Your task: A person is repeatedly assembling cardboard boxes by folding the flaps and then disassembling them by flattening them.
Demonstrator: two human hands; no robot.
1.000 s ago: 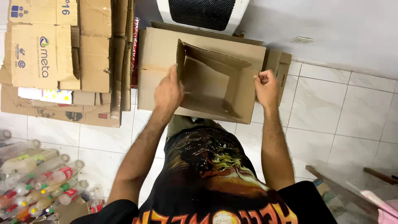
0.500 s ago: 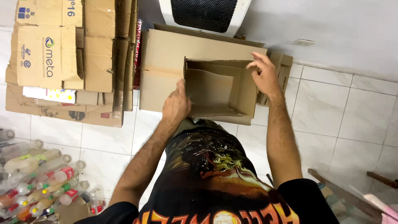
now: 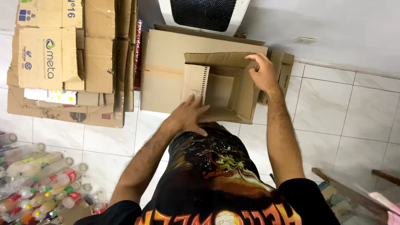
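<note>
An open brown cardboard box is held in front of my chest, its opening facing up toward the camera. My left hand lies flat on the box's near left edge, fingers spread against the cardboard. My right hand grips the box's far right corner, fingers hooked over the top flap. The inside of the box shows bare cardboard with one flap folded inward on the left.
Flattened cardboard sheets lean against the wall behind the box. Stacks of folded cartons stand at the left. Several plastic bottles lie at the lower left on the white tiled floor. A white appliance stands at the top.
The box has been turned and opened out squarely. My left hand slid down from its left flap to the near edge; my right hand moved up to the far right corner.
</note>
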